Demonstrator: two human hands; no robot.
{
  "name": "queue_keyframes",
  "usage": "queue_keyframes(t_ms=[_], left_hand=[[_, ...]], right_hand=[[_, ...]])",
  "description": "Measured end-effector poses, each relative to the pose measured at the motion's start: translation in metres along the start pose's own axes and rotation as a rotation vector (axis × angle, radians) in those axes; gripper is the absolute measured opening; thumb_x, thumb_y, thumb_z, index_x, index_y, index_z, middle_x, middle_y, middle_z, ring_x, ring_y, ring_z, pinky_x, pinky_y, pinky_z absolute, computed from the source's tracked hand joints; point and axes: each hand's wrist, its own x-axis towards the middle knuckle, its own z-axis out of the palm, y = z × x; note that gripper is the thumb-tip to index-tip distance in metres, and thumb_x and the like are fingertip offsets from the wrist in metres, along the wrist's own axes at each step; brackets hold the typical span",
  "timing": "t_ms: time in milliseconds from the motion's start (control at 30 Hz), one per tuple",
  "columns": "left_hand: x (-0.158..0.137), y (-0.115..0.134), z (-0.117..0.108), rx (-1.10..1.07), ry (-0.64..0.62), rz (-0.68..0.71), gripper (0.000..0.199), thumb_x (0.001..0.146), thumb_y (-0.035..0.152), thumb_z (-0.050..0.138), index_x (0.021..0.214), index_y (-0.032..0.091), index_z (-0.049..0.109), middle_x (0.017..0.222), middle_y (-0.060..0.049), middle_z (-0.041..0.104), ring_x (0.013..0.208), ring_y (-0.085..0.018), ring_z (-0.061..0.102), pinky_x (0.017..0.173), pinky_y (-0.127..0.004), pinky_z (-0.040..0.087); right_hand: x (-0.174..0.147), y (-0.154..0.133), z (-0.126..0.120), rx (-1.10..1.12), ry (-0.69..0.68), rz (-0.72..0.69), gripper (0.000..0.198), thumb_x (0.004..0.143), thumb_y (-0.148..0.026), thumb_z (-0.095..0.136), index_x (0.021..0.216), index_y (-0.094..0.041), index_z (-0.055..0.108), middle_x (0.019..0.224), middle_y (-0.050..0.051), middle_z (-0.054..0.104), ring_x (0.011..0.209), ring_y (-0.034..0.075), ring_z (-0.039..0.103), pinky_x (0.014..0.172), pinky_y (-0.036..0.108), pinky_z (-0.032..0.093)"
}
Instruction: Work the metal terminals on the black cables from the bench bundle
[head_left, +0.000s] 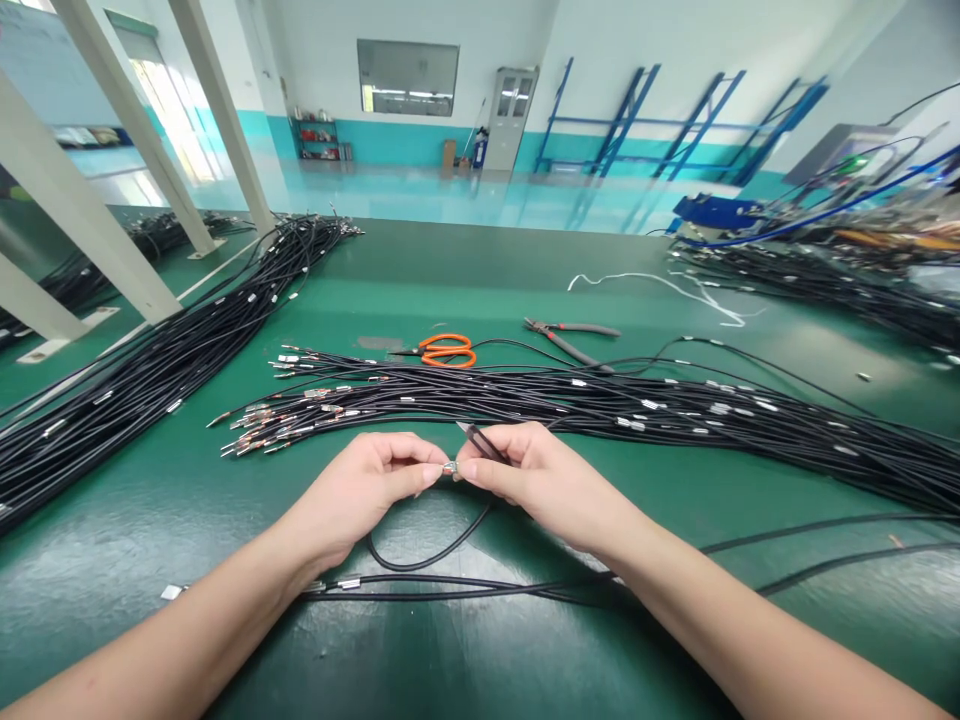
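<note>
So, metal pc (451, 468) btwn hands (367, 485) (544, 470)

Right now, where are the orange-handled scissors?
In the head view, the orange-handled scissors lie left of centre on the green table, beyond the black cable bundle and left of the pliers.

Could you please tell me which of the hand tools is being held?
It is the dark-handled blade in the right hand; the orange-handled scissors and the grey-handled pliers lie unheld on the green table.

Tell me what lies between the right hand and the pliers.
In the head view, a black cable bundle lies between the right hand and the pliers.
</note>
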Motion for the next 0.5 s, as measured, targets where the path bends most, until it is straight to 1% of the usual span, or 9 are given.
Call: queue_keyframes(t_ms=[67,100,200,233,300,367,400,433,500], left_hand=[[0.0,-0.001,0.001,0.045,0.037,0.025,0.006,0.074,0.018,0.059,0.075,0.017,0.065,0.07,0.003,0.059,0.063,-0.009,0.046,0.061,-0.02,0.036],[0.0,-0.001,0.001,0.095,0.081,0.067,0.007,0.073,0.018,0.06,0.077,0.017,0.066,0.072,0.002,0.061,0.064,-0.009,0.049,0.062,-0.021,0.038],[-0.001,-0.003,0.004,0.345,0.248,0.279,0.009,0.071,0.014,0.062,0.076,0.018,0.067,0.075,0.0,0.064,0.07,-0.013,0.055,0.064,-0.023,0.041],[-0.001,-0.004,0.005,0.431,0.287,0.349,0.009,0.07,0.013,0.063,0.075,0.018,0.068,0.075,0.0,0.065,0.07,-0.013,0.056,0.064,-0.023,0.042],[0.0,-0.006,0.006,0.552,0.32,0.447,0.009,0.071,0.011,0.062,0.071,0.019,0.068,0.073,0.0,0.066,0.069,-0.013,0.058,0.063,-0.022,0.043],[0.001,-0.008,0.004,0.613,0.325,0.482,0.011,0.072,0.011,0.062,0.07,0.019,0.068,0.071,0.0,0.066,0.068,-0.012,0.059,0.064,-0.022,0.044],[0.002,-0.009,0.003,0.641,0.324,0.478,0.011,0.073,0.01,0.062,0.07,0.019,0.069,0.071,0.0,0.066,0.068,-0.012,0.059,0.064,-0.022,0.044],[0.004,-0.011,0.001,0.671,0.322,0.46,0.012,0.073,0.01,0.061,0.07,0.019,0.069,0.071,0.0,0.065,0.068,-0.013,0.059,0.064,-0.022,0.044],[0.005,-0.013,-0.002,0.743,0.3,0.396,0.013,0.075,0.011,0.06,0.072,0.019,0.069,0.072,0.0,0.064,0.068,-0.013,0.059,0.065,-0.024,0.044]], right_hand=[[0.001,0.001,0.001,0.033,0.01,0.017,0.015,0.076,-0.021,0.049,0.063,-0.014,0.05,0.052,-0.007,0.032,0.047,0.005,0.025,0.045,0.02,0.018],[0.001,0.001,0.002,0.057,0.015,0.027,0.014,0.075,-0.021,0.049,0.063,-0.014,0.05,0.051,-0.007,0.031,0.046,0.005,0.024,0.045,0.02,0.017],[0.004,0.004,0.005,0.132,0.025,0.062,0.014,0.074,-0.022,0.05,0.062,-0.014,0.048,0.049,-0.008,0.027,0.044,0.005,0.019,0.042,0.02,0.015],[0.004,0.005,0.005,0.147,0.027,0.075,0.014,0.074,-0.023,0.05,0.063,-0.015,0.048,0.048,-0.009,0.026,0.043,0.005,0.019,0.041,0.02,0.014],[0.004,0.006,0.006,0.137,0.019,0.1,0.015,0.075,-0.026,0.049,0.066,-0.015,0.05,0.048,-0.009,0.025,0.043,0.005,0.018,0.041,0.02,0.014],[0.003,0.005,0.004,0.015,0.002,0.09,0.019,0.078,-0.03,0.047,0.067,-0.015,0.051,0.049,-0.007,0.029,0.044,0.006,0.023,0.042,0.02,0.018],[0.002,0.005,0.002,-0.093,0.016,0.063,0.021,0.08,-0.032,0.047,0.07,-0.015,0.052,0.052,-0.006,0.035,0.046,0.007,0.029,0.044,0.02,0.022],[0.001,0.004,0.0,-0.229,0.056,0.03,0.021,0.082,-0.034,0.045,0.075,-0.015,0.053,0.057,-0.004,0.043,0.05,0.008,0.036,0.047,0.02,0.026],[-0.001,0.002,-0.004,-0.533,0.184,-0.03,0.02,0.086,-0.033,0.041,0.09,-0.017,0.052,0.071,0.0,0.055,0.06,0.012,0.047,0.055,0.022,0.031]])
